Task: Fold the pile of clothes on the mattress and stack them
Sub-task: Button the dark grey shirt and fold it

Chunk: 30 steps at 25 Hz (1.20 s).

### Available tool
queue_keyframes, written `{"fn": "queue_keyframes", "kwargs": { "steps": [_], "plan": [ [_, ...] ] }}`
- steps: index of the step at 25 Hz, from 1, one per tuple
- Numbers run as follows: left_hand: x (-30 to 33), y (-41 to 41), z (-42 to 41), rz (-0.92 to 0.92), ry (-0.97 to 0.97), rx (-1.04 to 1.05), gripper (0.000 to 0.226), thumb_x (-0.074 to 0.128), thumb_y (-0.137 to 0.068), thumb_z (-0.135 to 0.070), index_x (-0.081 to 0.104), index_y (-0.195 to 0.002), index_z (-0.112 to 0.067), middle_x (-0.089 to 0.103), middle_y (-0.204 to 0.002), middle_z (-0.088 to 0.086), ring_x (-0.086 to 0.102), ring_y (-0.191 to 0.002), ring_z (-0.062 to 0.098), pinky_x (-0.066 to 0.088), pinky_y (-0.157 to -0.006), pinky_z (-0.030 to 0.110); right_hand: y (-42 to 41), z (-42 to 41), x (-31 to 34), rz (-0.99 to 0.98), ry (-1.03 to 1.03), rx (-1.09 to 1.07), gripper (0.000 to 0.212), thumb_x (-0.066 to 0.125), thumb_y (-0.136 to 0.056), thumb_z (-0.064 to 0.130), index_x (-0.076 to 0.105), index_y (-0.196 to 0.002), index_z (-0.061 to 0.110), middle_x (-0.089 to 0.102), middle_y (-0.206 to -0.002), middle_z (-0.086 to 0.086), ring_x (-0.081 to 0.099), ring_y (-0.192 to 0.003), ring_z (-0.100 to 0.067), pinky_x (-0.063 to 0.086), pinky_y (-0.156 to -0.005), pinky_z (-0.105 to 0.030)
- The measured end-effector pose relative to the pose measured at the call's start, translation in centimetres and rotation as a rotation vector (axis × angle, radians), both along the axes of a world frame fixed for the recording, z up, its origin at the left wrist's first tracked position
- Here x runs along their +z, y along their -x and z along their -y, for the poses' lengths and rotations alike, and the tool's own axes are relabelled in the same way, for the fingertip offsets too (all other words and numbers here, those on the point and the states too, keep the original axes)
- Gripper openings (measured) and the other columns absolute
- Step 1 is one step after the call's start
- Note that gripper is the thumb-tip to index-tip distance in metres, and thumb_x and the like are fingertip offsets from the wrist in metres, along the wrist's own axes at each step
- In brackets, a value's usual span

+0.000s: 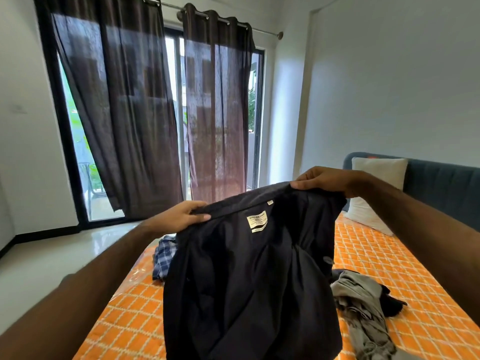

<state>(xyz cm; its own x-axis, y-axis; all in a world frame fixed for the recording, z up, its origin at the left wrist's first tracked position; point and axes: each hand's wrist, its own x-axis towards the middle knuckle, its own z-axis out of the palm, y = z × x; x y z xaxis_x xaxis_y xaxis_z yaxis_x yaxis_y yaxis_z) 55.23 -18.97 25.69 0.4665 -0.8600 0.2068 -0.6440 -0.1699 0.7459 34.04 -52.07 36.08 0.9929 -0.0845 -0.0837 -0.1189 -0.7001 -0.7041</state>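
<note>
Shirt: I hold the dark button shirt [249, 276] up in the air in front of me, over the orange quilted mattress [389, 268] — collar edge at the top, the woven neck label [257, 221] facing me, the body hanging straight down.
Long axis: vertical, collar to hem; the collar line itself runs tilted, low on my left and higher on my right.
Left hand: my left hand [181, 216] pinches the collar edge at its left end, thumb on my side of the cloth, fingers curled over the far side.
Right hand: my right hand [324, 181] grips the right end of the collar from above, fingers folded over the edge; it is farther out and higher than the left.
Arms: both stretched forward, well apart, the shirt spread between them.
Rest of pile: a crumpled grey garment [361, 302] lies on the mattress to the right of the shirt, something black under it — I cannot tell what; a blue plaid garment [163, 258] shows at the left, partly behind the shirt.
Next move, as I judge it: lower the shirt flat onto the mattress, straight below my hands, and level the collar first.
</note>
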Motion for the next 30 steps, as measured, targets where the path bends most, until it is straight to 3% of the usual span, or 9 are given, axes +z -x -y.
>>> {"fn": "queue_keyframes", "kwargs": {
  "steps": [2, 6, 11, 15, 18, 20, 24, 26, 30],
  "plan": [
    [-0.4, -0.8, 0.0, 0.233, -0.049, 0.026, 0.035, 0.063, -0.087, -0.059, 0.071, -0.099, -0.027, 0.063, -0.097, -0.011, 0.063, -0.093, 0.008, 0.051, -0.088, 0.033, -0.2, 0.6, -0.7, 0.018, 0.068, 0.023, 0.041, 0.063, -0.093, 0.045, 0.076, -0.096, 0.006, 0.075, -0.093, -0.011, 0.069, -0.079, -0.021, 0.057, -0.075, -0.034],
    [-0.1, -1.4, -0.4, 0.692, 0.163, 0.116, 0.027, 0.059, -0.098, -0.007, 0.064, -0.109, -0.031, 0.056, -0.097, -0.022, 0.059, -0.093, 0.004, 0.045, -0.088, 0.024, -0.4, 1.4, -1.7, 0.142, 0.175, 0.1, 0.021, 0.061, -0.101, 0.019, 0.064, -0.119, 0.01, 0.073, -0.105, -0.011, 0.069, -0.093, -0.022, 0.056, -0.089, -0.036],
    [8.7, -0.5, 1.0, 1.603, -0.038, 0.072, 0.019, 0.041, -0.095, -0.008, 0.053, -0.11, -0.009, 0.052, -0.102, 0.016, 0.059, -0.077, 0.035, 0.053, -0.065, 0.047, -2.0, -1.3, 2.1, 0.636, 1.196, 0.025, 0.012, 0.054, -0.09, 0.002, 0.054, -0.095, 0.013, 0.054, -0.101, -0.013, 0.059, -0.083, -0.037, 0.037, -0.061, -0.036],
    [21.1, 0.4, 0.9, 1.643, 0.134, 0.623, 0.015, 0.042, -0.098, -0.002, 0.052, -0.108, 0.003, 0.047, -0.107, 0.025, 0.058, -0.079, 0.043, 0.052, -0.064, 0.054, -1.2, -1.8, 11.3, 1.086, 1.04, -0.394, 0.019, 0.044, -0.098, 0.025, 0.057, -0.11, 0.019, 0.054, -0.112, -0.002, 0.056, -0.098, -0.027, 0.04, -0.071, -0.036],
    [19.0, 1.0, 2.4, 1.62, -0.384, 0.396, 0.018, 0.045, -0.098, -0.009, 0.054, -0.113, -0.006, 0.047, -0.118, 0.016, 0.066, -0.091, 0.038, 0.057, -0.073, 0.05, -2.5, -2.0, 10.0, 0.183, 0.998, -0.171, 0.034, 0.045, -0.091, 0.011, 0.065, -0.114, 0.024, 0.064, -0.109, -0.01, 0.065, -0.082, -0.028, 0.058, -0.071, -0.044],
    [16.7, 1.2, 2.9, 1.548, -0.48, 0.333, 0.018, 0.049, -0.094, -0.006, 0.054, -0.112, -0.009, 0.044, -0.117, 0.012, 0.067, -0.087, 0.036, 0.057, -0.071, 0.05, -2.5, -1.5, 9.7, 0.004, 1.269, -0.291, 0.033, 0.051, -0.094, 0.003, 0.069, -0.118, 0.016, 0.065, -0.109, -0.015, 0.064, -0.079, -0.03, 0.055, -0.063, -0.035],
    [18.1, 1.3, 2.4, 1.576, -0.217, 0.392, 0.023, 0.053, -0.09, 0.0, 0.054, -0.113, -0.005, 0.043, -0.114, 0.012, 0.068, -0.075, 0.036, 0.059, -0.064, 0.052, -0.6, -1.9, 12.0, 0.622, 1.881, -0.387, 0.004, 0.067, -0.086, -0.001, 0.066, -0.086, 0.003, 0.061, -0.086, -0.014, 0.063, -0.062, -0.034, 0.048, -0.049, -0.034],
    [18.6, 1.3, 2.3, 1.524, -0.114, 0.429, 0.021, 0.055, -0.091, -0.001, 0.058, -0.112, -0.004, 0.049, -0.111, 0.013, 0.068, -0.074, 0.033, 0.06, -0.067, 0.044, 0.4, -1.7, 11.8, 0.473, 1.753, -0.286, 0.01, 0.069, -0.088, 0.003, 0.071, -0.091, 0.013, 0.064, -0.091, -0.01, 0.065, -0.066, -0.031, 0.049, -0.051, -0.032],
    [16.0, 1.8, 4.0, 1.165, -0.467, 0.208, 0.037, 0.054, -0.084, 0.001, 0.073, -0.11, -0.017, 0.068, -0.112, 0.006, 0.065, -0.095, 0.022, 0.051, -0.086, 0.03, -0.1, -4.3, 8.4, -0.465, 0.538, 0.108, 0.039, 0.054, -0.098, -0.003, 0.069, -0.128, 0.016, 0.068, -0.123, -0.009, 0.073, -0.095, -0.026, 0.06, -0.067, -0.03]
  ]
}}
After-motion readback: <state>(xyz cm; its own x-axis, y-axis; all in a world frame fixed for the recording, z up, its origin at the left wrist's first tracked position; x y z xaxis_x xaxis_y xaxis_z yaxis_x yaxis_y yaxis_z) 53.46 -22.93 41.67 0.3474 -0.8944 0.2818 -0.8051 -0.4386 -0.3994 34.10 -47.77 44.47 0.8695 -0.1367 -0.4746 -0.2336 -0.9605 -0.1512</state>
